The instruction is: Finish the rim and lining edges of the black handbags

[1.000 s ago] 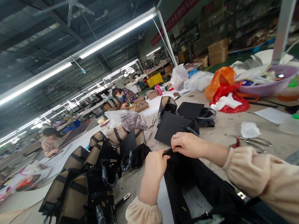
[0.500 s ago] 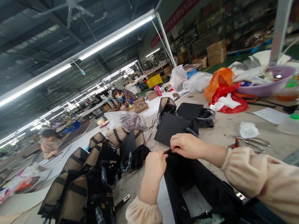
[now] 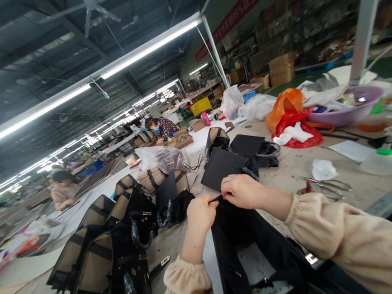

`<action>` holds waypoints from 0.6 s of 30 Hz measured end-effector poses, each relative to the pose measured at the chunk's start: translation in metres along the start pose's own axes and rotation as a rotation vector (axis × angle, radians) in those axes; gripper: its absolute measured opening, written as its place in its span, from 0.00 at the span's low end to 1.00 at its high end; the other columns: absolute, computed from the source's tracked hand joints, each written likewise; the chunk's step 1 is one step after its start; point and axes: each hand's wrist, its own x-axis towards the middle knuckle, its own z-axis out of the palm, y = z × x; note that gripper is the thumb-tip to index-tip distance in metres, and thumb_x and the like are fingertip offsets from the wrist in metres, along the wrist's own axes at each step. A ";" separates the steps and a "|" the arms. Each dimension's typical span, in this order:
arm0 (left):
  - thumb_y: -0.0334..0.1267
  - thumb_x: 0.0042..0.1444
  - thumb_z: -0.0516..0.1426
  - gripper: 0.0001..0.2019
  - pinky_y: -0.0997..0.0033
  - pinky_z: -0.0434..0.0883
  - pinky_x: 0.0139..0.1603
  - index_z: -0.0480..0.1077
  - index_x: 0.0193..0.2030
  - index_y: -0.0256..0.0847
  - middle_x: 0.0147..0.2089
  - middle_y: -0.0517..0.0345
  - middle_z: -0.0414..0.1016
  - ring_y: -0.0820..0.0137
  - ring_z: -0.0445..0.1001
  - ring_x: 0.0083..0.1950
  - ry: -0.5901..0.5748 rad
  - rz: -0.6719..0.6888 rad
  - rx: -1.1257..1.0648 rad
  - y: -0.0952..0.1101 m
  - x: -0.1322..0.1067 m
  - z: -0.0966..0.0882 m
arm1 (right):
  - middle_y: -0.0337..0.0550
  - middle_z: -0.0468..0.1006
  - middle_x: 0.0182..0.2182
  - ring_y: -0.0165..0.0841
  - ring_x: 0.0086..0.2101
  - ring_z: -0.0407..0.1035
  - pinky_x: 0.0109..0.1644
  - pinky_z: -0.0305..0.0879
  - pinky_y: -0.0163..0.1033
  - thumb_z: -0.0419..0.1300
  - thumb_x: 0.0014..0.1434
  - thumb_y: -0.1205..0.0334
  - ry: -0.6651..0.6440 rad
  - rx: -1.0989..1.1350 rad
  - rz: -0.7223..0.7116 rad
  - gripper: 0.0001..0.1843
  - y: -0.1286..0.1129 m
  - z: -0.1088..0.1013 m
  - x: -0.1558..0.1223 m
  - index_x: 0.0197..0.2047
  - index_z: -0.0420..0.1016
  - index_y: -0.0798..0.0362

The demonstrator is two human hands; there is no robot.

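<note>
In front of me a black bag piece [image 3: 232, 264] with an open middle hangs at the table's near edge. My left hand [image 3: 201, 213] pinches its top edge between thumb and fingers. Close beside it on the right, my right hand [image 3: 241, 191] grips the same dark edge with bent fingers. A short strip of that edge shows between the two hands. Just beyond them lies a flat black panel [image 3: 221, 167] of another bag. To the left stand several black bags [image 3: 98, 260] with tan insides and plastic-wrapped handles.
Scissors [image 3: 331, 188], crumpled white plastic [image 3: 323, 169] and a clear bottle with a green cap [image 3: 380, 162] lie to the right. Farther back are a red plastic bag [image 3: 300, 131] and a purple basin [image 3: 345, 110]. Two people [image 3: 63, 189] work at tables farther off.
Both hands keep their hold on the black edge and have barely moved. The whole view has shifted slightly.
</note>
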 end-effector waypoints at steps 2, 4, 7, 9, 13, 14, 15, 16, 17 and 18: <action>0.41 0.53 0.57 0.09 0.75 0.54 0.27 0.74 0.27 0.42 0.25 0.61 0.73 0.73 0.67 0.28 -0.009 -0.004 -0.034 0.000 0.001 0.000 | 0.42 0.75 0.32 0.33 0.37 0.67 0.39 0.57 0.34 0.54 0.54 0.66 0.000 -0.003 0.020 0.08 0.000 0.001 0.000 0.29 0.75 0.52; 0.41 0.53 0.57 0.09 0.75 0.53 0.27 0.73 0.25 0.41 0.24 0.62 0.71 0.74 0.65 0.27 -0.018 0.011 -0.059 0.000 0.002 0.000 | 0.42 0.75 0.32 0.33 0.37 0.67 0.39 0.57 0.34 0.54 0.53 0.66 -0.004 0.002 0.042 0.08 0.000 0.001 0.000 0.29 0.75 0.52; 0.40 0.53 0.56 0.10 0.75 0.52 0.27 0.72 0.24 0.40 0.22 0.62 0.69 0.75 0.63 0.26 -0.024 0.036 -0.088 0.000 0.002 0.001 | 0.41 0.75 0.33 0.32 0.36 0.68 0.37 0.57 0.34 0.54 0.53 0.66 -0.021 0.006 0.082 0.08 -0.001 -0.001 -0.001 0.31 0.75 0.51; 0.39 0.53 0.56 0.10 0.75 0.52 0.27 0.72 0.25 0.40 0.22 0.62 0.68 0.75 0.63 0.26 -0.018 0.037 -0.096 -0.001 0.002 0.003 | 0.41 0.76 0.33 0.32 0.35 0.68 0.36 0.57 0.34 0.54 0.53 0.66 -0.028 0.000 0.108 0.08 -0.002 -0.002 -0.002 0.31 0.75 0.51; 0.40 0.54 0.56 0.09 0.75 0.52 0.27 0.73 0.27 0.41 0.24 0.62 0.71 0.74 0.64 0.27 0.008 0.032 -0.110 -0.001 0.000 0.005 | 0.41 0.76 0.32 0.32 0.34 0.69 0.35 0.56 0.34 0.54 0.52 0.65 -0.013 -0.005 0.137 0.08 -0.002 -0.002 -0.001 0.30 0.76 0.51; 0.41 0.54 0.56 0.09 0.75 0.53 0.28 0.74 0.28 0.41 0.25 0.61 0.72 0.74 0.65 0.27 0.010 0.034 -0.115 -0.001 0.000 0.005 | 0.40 0.76 0.32 0.32 0.34 0.69 0.35 0.56 0.34 0.54 0.52 0.65 -0.007 -0.003 0.139 0.08 -0.002 -0.002 -0.001 0.30 0.75 0.51; 0.42 0.54 0.56 0.09 0.75 0.53 0.28 0.75 0.30 0.41 0.26 0.61 0.73 0.74 0.65 0.27 0.010 0.042 -0.124 -0.001 0.001 0.005 | 0.40 0.76 0.32 0.32 0.34 0.69 0.35 0.56 0.34 0.55 0.52 0.65 -0.002 0.000 0.139 0.08 -0.002 -0.001 -0.001 0.30 0.75 0.51; 0.44 0.54 0.56 0.10 0.75 0.54 0.29 0.75 0.31 0.42 0.27 0.60 0.74 0.73 0.66 0.28 0.009 0.057 -0.137 -0.001 0.002 0.005 | 0.40 0.76 0.32 0.32 0.34 0.69 0.35 0.56 0.34 0.55 0.52 0.65 0.002 0.005 0.140 0.08 -0.001 -0.001 -0.001 0.30 0.75 0.50; 0.45 0.54 0.56 0.10 0.75 0.55 0.29 0.76 0.33 0.43 0.29 0.60 0.76 0.73 0.68 0.30 0.005 0.077 -0.153 0.000 0.003 0.005 | 0.40 0.76 0.31 0.32 0.34 0.69 0.35 0.56 0.33 0.55 0.52 0.65 0.006 0.010 0.144 0.07 0.000 -0.001 -0.001 0.30 0.75 0.50; 0.45 0.54 0.56 0.11 0.75 0.55 0.30 0.76 0.35 0.44 0.31 0.60 0.77 0.72 0.69 0.31 0.001 0.095 -0.168 0.000 0.005 0.005 | 0.39 0.76 0.31 0.32 0.34 0.69 0.34 0.56 0.33 0.56 0.52 0.65 0.011 0.017 0.151 0.06 0.000 -0.001 0.000 0.29 0.75 0.50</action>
